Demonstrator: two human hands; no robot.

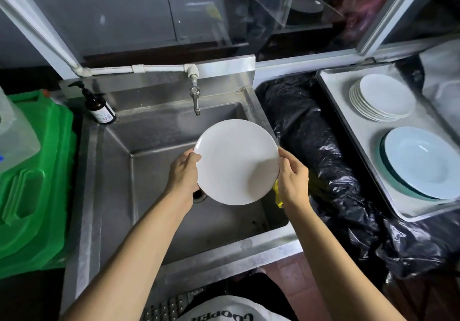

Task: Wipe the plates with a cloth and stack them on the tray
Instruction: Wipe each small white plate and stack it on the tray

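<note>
Your left hand (185, 171) and right hand (292, 179) grip the white plate (236, 161) by opposite edges above the steel sink (119, 171); the tray (368, 144) of stacked plates (384, 98) sits to your right, beyond black plastic (311, 134).

Mid-frame, a round white plate (236, 161) is held over a deep grey metal sink (119, 171). The left hand (184, 174) grips its left edge, the right hand (292, 179) its right edge. A bit of yellow cloth (277, 194) peeks out under the right hand. At right, a grey tray (364, 136) holds stacked white plates (385, 96).
</note>
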